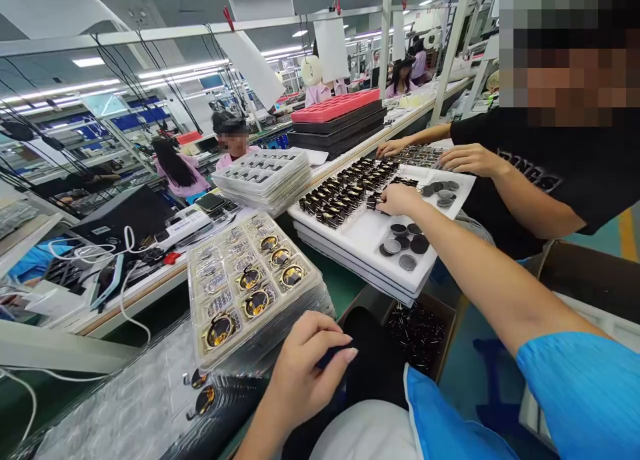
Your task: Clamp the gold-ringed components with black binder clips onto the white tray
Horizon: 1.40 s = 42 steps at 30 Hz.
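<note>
Small black-and-gold parts (345,190) crowd a white foam tray (364,237) at one o'clock; the right hand (400,200) rests among them, its grip indiscernible. At six o'clock, the left hand (307,367) has a narrow, empty grip. A wood-edged worktop (157,285) spans eight to two o'clock under ceiling lights (87,62).

A blue short-sleeved jacket (583,387) overlies white cloth (370,433).

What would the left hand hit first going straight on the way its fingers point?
The left hand would probably meet the wearer's black-clothed leg first; depth is unclear, so it might pass above it.
</note>
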Available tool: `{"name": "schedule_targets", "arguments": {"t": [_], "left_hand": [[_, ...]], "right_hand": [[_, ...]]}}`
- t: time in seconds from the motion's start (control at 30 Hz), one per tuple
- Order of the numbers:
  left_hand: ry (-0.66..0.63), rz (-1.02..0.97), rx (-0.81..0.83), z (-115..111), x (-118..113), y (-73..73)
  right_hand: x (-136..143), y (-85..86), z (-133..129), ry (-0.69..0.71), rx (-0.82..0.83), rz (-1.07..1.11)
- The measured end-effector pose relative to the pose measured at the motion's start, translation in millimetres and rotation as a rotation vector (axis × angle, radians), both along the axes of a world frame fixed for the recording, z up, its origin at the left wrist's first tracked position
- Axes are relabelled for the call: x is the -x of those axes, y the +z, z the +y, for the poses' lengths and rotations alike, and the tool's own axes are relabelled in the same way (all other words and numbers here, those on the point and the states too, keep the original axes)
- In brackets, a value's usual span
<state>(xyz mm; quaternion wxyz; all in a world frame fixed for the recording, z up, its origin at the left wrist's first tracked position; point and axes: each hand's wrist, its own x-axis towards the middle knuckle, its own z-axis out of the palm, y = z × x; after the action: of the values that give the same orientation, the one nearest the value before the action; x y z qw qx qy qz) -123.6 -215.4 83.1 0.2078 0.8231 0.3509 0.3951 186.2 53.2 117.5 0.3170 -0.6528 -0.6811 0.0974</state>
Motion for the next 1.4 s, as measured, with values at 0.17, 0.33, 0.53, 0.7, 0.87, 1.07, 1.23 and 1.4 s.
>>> {"name": "schedule_targets", "arguments": {"t": [0.17, 0.33, 0.53, 0.7, 0.87, 1.07, 1.23, 1.4], "left_hand": [[0.06, -0.238, 0.344, 2.2, -26.3, -43.7], [0.159, -0.738, 0.67, 7.8, -58.4, -108.8], [0.2, -0.906, 0.791, 8.1, -70.5, -162.3], [0.343, -0.745, 0.841, 10.5, -61.6, -177.7], [0.316, -0.47, 0.878, 11.5, -56.6, -186.8], [0.224, -0.2, 0.916, 11.0, -55.2, -194.6], [0.114, -0.096, 0.925, 8.5, -50.9, -201.1], [0.047, -0.027, 0.982, 8.9, -53.6, -201.7]], "right_hand": [[0.8, 12.8, -64.2, 0.085, -0.114, 0.139], [46.8, -44.2, -185.4, 0.574, 0.091, 0.689], [107.1, -142.9, -258.3, 0.316, 0.454, 1.176], [105.3, -181.0, -267.4, 0.1, 0.527, 1.261], [99.6, -211.3, -277.1, 0.045, 0.631, 1.486], [89.7, -232.9, -278.2, 0.203, 0.795, 1.326], [65.2, -234.0, -251.2, 0.198, 0.583, 1.071], [61.8, -233.9, -246.6, 0.252, 0.56, 1.085]]}}
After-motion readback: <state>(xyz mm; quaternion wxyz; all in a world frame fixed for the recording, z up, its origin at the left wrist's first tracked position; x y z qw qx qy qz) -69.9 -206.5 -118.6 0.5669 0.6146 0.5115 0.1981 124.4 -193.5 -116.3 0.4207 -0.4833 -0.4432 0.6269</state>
